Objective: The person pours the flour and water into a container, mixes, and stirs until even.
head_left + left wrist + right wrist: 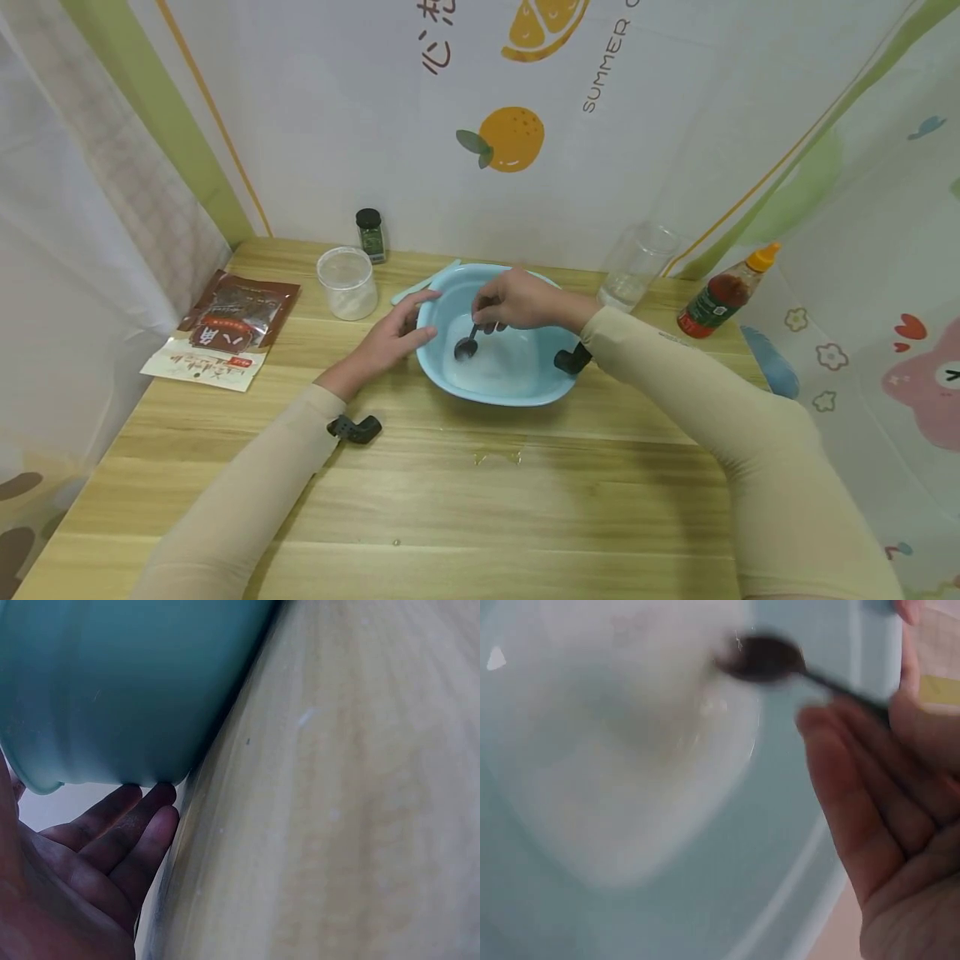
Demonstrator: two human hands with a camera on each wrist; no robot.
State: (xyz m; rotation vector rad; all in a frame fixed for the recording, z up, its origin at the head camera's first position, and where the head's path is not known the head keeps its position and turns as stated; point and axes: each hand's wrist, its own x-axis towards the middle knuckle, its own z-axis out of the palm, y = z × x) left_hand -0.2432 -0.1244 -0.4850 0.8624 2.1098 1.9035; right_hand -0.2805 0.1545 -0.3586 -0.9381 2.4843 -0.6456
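A light blue basin [442,372] stands on the wooden table with cloudy whitish liquid [498,371] in its bottom. My right hand [517,300] reaches over it and pinches the handle of a small dark spoon [466,348]. In the right wrist view the spoon's bowl [761,658] is blurred, low over the liquid; whether it dips in I cannot tell. My left hand [393,337] rests against the basin's left side. Its fingers [154,832], loosely bent, touch the outer wall in the left wrist view.
Left of the basin stand a clear jar of white contents [347,287] and a black-capped spice jar [371,236]. A brown packet [232,321] lies farther left. A light blue strip [423,282] lies behind the basin. On the right are a glass [637,267] and a red sauce bottle [720,296].
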